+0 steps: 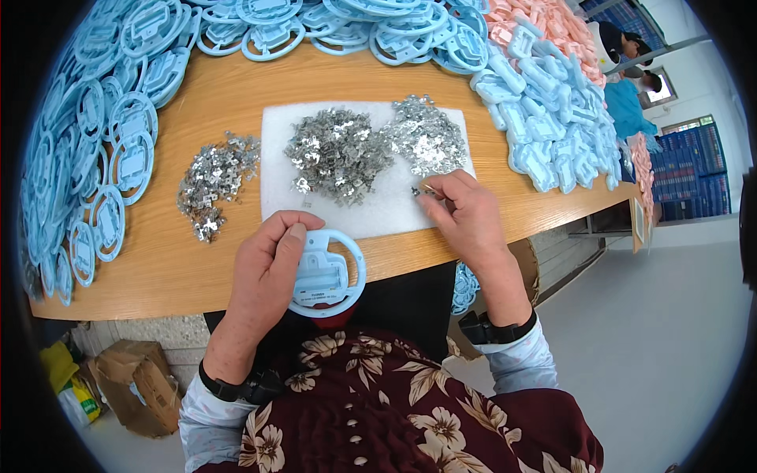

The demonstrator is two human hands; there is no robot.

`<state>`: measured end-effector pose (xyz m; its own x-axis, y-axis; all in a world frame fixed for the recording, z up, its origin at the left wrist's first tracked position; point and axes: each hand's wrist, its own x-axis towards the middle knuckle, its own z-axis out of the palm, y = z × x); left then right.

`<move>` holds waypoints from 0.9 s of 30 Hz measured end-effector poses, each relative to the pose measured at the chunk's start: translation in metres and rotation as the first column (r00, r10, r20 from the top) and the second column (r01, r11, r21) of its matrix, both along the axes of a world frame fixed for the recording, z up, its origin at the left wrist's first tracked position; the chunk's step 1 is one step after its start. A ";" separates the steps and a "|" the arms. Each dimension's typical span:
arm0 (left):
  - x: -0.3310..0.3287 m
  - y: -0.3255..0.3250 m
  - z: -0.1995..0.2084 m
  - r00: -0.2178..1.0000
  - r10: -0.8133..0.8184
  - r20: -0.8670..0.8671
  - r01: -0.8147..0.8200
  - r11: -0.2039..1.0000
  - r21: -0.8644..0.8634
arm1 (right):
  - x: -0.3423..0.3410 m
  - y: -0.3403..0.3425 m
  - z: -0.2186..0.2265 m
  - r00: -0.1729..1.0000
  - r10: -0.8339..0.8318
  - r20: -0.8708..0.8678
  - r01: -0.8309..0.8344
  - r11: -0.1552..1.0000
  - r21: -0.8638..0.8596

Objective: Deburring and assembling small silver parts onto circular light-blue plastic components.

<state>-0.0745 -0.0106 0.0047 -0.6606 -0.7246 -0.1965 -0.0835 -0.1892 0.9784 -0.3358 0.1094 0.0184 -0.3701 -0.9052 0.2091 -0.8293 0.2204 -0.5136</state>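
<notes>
Glossy metal pieces [339,154], plastic ring [323,274]

The person wears a maroon garment [386,402] with beige floral print and pale buttons [352,423], light-blue patterned sleeves [520,363], and a black strap [505,334] with block-shaped module [262,386] on each wrist.

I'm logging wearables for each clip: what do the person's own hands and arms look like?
The left hand and right hand are ungloved. Black straps with boxy black units circle the left wrist and right wrist. The pale blue sleeves, faintly patterned, end near the straps. No cables are visible.
</notes>
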 end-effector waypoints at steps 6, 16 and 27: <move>-0.002 0.000 -0.003 0.999 0.014 -0.039 -0.013 0.999 0.033 | 0.002 -0.007 -0.012 0.977 0.002 -0.215 0.009 0.999 0.050; -0.001 -0.001 -0.006 0.999 -0.005 -0.042 0.004 0.999 -0.032 | 0.003 -0.007 -0.011 0.986 -0.083 -0.145 0.101 0.987 0.122; -0.011 0.004 0.016 0.975 -0.178 0.133 0.211 0.928 -0.307 | 0.043 -0.015 0.035 0.962 0.228 0.149 -0.242 0.967 0.081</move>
